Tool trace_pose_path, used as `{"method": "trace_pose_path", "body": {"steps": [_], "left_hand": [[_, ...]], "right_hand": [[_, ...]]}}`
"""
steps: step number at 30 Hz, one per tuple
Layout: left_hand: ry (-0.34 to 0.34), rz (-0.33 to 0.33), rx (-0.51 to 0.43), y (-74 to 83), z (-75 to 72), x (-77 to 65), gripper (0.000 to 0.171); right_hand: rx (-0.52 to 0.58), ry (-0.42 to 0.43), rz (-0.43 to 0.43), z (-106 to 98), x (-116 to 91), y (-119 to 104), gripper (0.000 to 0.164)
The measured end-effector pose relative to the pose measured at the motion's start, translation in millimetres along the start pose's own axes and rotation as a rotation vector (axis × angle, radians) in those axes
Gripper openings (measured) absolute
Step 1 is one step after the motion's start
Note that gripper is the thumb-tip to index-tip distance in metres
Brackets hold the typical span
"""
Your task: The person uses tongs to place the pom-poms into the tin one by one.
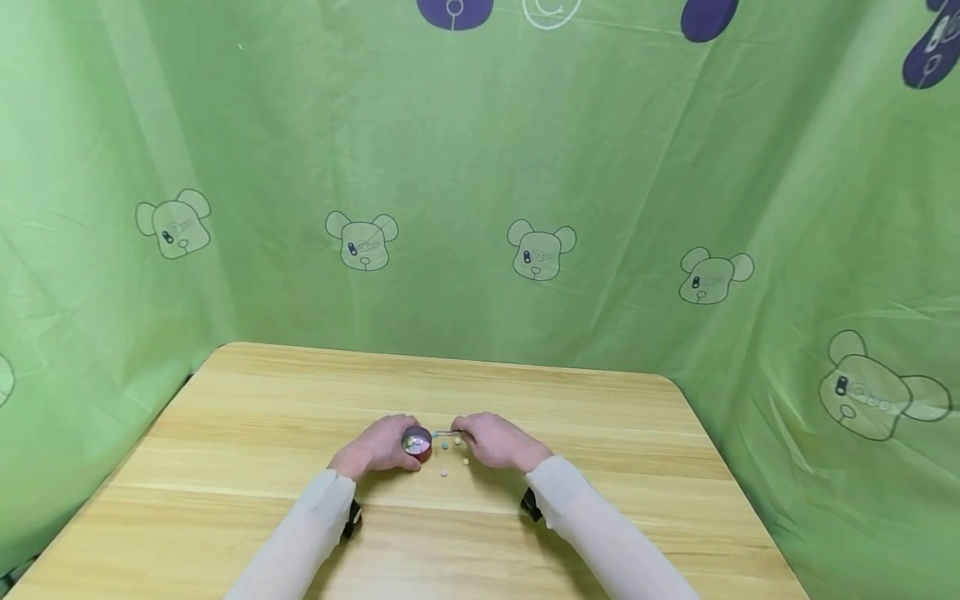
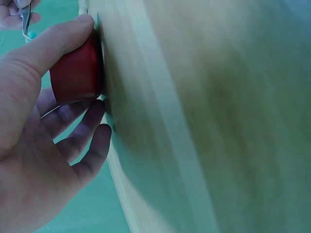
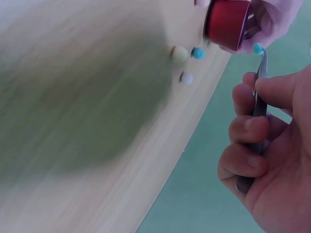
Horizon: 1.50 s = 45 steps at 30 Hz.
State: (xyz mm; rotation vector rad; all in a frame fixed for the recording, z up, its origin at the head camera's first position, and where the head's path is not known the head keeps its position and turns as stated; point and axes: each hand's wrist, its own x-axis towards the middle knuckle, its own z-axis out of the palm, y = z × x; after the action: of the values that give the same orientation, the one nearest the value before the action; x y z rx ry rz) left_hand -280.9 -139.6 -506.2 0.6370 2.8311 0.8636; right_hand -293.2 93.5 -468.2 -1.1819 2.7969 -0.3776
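Note:
My left hand (image 1: 384, 443) grips a small round red cup (image 2: 77, 73) by its sides, at table level. In the head view pale, pinkish pieces show inside the cup, too small to tell apart. Curved metal tweezers (image 3: 261, 104) are held in my right hand (image 1: 495, 439), between thumb and curled fingers. At their tips sits a small turquoise ball (image 3: 257, 48), close beside the cup in the head view. Several loose balls lie on the table between the hands, among them a turquoise one (image 3: 198, 53), a cream one (image 3: 180, 54) and a whitish one (image 3: 186, 77).
The light wooden table (image 1: 247, 433) has rounded far corners. A green curtain (image 1: 450, 308) with printed bear heads hangs behind it and along both sides. Dark straps with devices sit at both wrists, below pale sleeves (image 1: 600, 525).

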Motion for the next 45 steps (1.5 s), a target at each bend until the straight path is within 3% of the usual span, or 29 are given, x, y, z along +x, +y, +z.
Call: {"method": "trace_pose_path", "body": {"steps": [21,38,45], "left_hand": [[-0.001,0.013,0.025,0.4,-2.0,-0.2,0.052],[-0.005,0.019,0.026,-1.2,-0.7,0.0,0.050],[-0.001,0.012,0.014,-1.0,-0.9,-0.6,0.052]], "right_hand": [[0.001,-0.026,-0.010,-3,7,-12,0.023],[0.030,-0.022,-0.004,7,13,-15,0.017],[0.022,-0.025,0.046,3,9,-8,0.019]]}}
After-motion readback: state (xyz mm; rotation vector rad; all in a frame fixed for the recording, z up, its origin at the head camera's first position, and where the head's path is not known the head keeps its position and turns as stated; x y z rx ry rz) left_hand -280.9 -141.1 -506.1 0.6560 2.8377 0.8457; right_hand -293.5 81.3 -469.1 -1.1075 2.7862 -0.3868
